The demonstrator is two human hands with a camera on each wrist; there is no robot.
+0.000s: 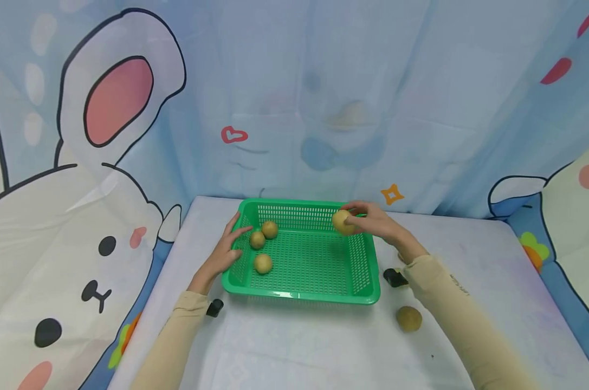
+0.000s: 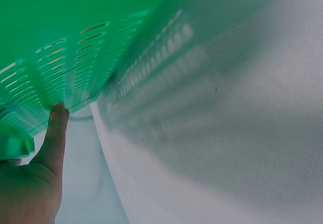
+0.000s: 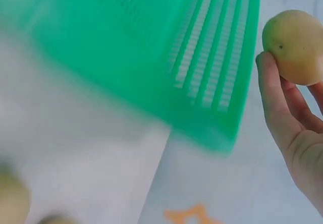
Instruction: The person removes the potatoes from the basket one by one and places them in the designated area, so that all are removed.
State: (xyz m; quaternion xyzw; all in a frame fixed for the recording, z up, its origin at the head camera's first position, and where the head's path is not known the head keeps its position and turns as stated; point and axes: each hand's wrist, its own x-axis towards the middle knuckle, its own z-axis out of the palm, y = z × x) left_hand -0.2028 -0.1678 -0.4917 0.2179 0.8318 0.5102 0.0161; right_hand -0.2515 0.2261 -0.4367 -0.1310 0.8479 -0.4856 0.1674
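The right hand [image 1: 374, 220] pinches one round potato [image 1: 342, 222] at the far right corner of the green plastic basket [image 1: 299, 296], while the left hand [image 1: 222, 253], its fingers spread wide, touches the basket's left edge. Inside, three other potatoes [image 1: 263, 264] lie near this same left edge, and one loose potato [image 1: 408, 319] sits on the table [image 1: 323, 346], near the basket's front right corner.
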